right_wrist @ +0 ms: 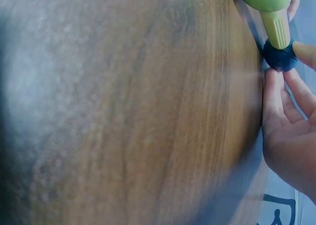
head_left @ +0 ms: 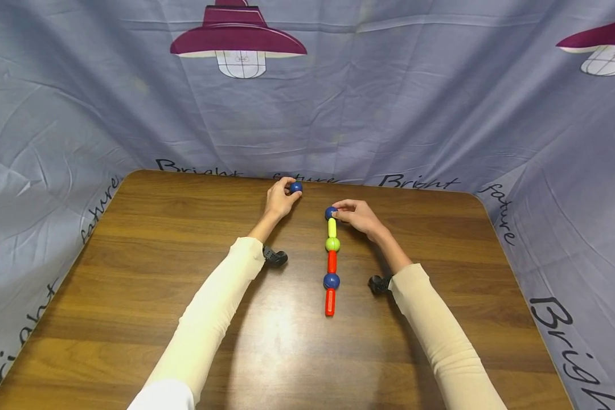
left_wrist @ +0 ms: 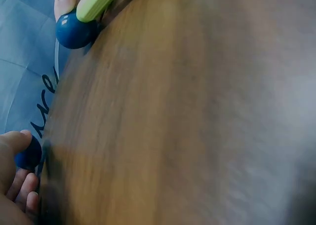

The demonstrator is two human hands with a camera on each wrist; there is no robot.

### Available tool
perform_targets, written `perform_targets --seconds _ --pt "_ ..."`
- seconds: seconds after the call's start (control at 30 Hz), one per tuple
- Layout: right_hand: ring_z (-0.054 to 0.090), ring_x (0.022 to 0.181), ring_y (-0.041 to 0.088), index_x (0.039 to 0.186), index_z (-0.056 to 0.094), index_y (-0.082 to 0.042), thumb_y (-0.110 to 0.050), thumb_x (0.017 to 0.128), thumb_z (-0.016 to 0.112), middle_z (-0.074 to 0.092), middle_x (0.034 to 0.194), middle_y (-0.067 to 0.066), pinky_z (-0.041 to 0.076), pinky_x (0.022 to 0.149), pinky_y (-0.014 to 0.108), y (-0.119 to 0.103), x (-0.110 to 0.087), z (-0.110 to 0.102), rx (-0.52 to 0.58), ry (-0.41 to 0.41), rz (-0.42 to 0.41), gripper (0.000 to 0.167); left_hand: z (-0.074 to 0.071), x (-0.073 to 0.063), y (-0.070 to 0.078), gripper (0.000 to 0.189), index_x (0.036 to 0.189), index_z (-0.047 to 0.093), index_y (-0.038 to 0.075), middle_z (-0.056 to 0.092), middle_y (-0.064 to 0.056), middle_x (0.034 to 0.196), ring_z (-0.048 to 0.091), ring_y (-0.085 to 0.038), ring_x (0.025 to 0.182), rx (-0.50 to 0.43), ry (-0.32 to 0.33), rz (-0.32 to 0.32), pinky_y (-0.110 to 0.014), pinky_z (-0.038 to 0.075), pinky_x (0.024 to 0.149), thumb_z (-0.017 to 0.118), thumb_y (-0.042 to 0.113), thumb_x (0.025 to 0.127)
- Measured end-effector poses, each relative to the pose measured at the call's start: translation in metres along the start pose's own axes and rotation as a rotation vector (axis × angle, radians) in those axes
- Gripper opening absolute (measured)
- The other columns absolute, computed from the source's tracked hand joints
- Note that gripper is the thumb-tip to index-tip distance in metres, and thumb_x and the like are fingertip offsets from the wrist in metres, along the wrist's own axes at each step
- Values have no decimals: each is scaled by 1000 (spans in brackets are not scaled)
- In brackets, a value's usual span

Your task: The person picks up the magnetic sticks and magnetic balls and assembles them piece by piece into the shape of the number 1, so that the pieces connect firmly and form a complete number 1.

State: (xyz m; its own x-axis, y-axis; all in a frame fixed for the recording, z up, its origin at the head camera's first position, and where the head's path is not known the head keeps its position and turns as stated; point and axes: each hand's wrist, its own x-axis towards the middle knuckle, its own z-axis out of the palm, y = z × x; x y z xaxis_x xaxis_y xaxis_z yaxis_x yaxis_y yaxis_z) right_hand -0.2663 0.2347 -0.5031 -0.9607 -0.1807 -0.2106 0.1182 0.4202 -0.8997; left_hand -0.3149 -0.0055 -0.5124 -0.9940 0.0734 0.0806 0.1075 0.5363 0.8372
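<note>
On the table lies a straight chain of toy balls and rods. From its far end run a blue ball [head_left: 330, 213], a yellow-green rod [head_left: 332, 228], a green ball [head_left: 332, 244], a red rod [head_left: 332, 262], a second blue ball [head_left: 331, 281] and another red rod [head_left: 330, 302]. My right hand [head_left: 357, 216] pinches the far blue ball between thumb and fingers; the right wrist view shows the rod joined to that ball [right_wrist: 279, 57]. To the left, my left hand [head_left: 279, 199] holds a separate blue ball [left_wrist: 28, 155] by the table's back edge, its thumb and fingers around it.
The brown wooden table [head_left: 148, 273] ends just beyond both hands. Behind it and along the sides hangs a grey-blue curtain [head_left: 364, 114] printed with lamps and lettering. A black wrist camera [head_left: 275, 257] sits on the left arm, another camera [head_left: 378, 284] on the right.
</note>
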Motion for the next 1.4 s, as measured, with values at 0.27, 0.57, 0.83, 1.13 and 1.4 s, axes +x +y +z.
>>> perform_targets --seconds 0.27,0.57,0.83,1.13,1.4 --pt "61 103 22 125 65 -1 -15 93 70 67 116 16 50 77 26 2 0 -2 -7 11 18 35 -10 -26 0 41 130 60 4 64 -16 122 60 -29 110 -121 -63 51 -40 50 92 73 15 93" --pt "62 105 24 126 65 -1 -16 94 69 66 118 17 52 80 28 1 1 -1 1 -2 23 36 -23 -70 5 36 121 62 1 68 -16 110 66 -27 97 -140 -174 191 -34 55 84 76 10 89" --pt "61 99 23 126 65 -2 -20 95 68 67 116 17 48 73 29 0 0 -1 -19 6 18 35 -27 -113 24 35 117 62 -2 67 -15 109 66 -26 100 -218 -325 234 -27 54 87 77 3 87" --pt "61 101 23 124 66 -1 -18 94 69 67 116 17 49 76 29 1 1 1 -1 14 14 34 -27 -152 34 34 114 63 -2 69 -12 105 68 -23 97 -292 -411 272 -29 55 86 79 1 84" --pt "61 99 22 124 65 -1 -19 94 68 67 115 16 48 76 27 2 0 1 -18 12 7 35 -26 -182 33 33 114 64 1 69 -8 105 66 -19 95 -271 -457 296 -30 55 87 80 5 85"
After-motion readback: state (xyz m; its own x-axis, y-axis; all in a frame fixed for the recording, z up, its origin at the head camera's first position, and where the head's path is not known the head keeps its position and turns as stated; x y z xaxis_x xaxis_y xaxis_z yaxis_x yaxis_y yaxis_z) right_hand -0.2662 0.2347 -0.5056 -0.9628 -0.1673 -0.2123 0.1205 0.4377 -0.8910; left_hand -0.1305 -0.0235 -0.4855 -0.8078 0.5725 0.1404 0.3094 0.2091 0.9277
